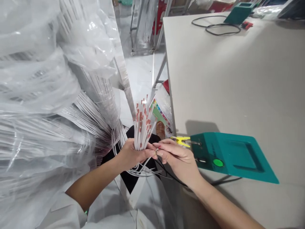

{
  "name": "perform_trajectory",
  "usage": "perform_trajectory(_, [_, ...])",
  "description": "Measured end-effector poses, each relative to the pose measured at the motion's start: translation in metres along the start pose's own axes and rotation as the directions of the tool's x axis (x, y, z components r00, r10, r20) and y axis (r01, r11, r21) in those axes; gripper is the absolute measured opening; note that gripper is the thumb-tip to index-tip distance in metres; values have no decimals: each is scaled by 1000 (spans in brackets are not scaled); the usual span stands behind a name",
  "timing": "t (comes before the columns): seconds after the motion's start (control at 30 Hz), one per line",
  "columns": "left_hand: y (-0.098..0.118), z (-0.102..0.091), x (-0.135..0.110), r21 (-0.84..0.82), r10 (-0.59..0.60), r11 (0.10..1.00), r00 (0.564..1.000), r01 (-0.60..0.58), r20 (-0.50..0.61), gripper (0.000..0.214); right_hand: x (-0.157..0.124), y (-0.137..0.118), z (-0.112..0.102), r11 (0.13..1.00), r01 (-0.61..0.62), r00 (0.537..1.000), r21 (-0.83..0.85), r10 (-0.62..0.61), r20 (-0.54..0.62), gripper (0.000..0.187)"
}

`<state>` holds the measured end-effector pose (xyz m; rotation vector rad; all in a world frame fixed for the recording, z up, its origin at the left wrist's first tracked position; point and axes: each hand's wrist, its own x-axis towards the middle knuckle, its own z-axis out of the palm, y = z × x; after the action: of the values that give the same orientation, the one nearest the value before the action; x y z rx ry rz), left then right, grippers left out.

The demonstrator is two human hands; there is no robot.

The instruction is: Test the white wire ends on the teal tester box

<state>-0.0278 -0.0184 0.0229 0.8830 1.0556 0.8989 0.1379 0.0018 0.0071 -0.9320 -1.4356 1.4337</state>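
My left hand (134,154) is closed around a bundle of white wires (141,135). Their reddish, copper-coloured ends point upward, away from me. Against the left thumb, my right hand (177,157) is pinched shut on something small, with a bit of red and a metallic glint between the fingertips; I cannot make out what it is. Just beyond the right hand stands a teal device (233,157) with a round green button (218,163). A yellow clip (182,140) is attached at its near left edge.
Plastic-wrapped bundles of white wires (43,133) fill the left side. A grey table (228,82) spans the right, bearing another teal device (239,13) and a looped black cable (222,34) at its far end. A metal rack (143,49) stands on the floor ahead.
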Motion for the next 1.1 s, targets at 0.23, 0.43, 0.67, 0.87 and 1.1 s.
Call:
perform_trajectory(0.23, [3,-2,-2,0,-81,997,996,81,29,29,-7,6,3,941,-226,974,253,215,70,7])
perform_trajectory(0.43, [-5,-11,0,184,-228,959,973,216,44,25,2,-11,-18,970,55,987,-237,-17,161,13])
perform_trajectory(0.67, [-10,1,9,141,-168,978,983,156,77,24,4,-4,-10,960,24,1000,-279,-24,4,10])
perform_trajectory(0.87, [-12,5,13,106,-152,984,983,140,107,31,5,-8,-7,983,-109,993,-147,102,-55,21])
perform_trajectory(1.1, [-12,-2,14,-74,-96,994,960,79,-265,38,-4,-3,-3,975,-71,997,-209,62,-49,18])
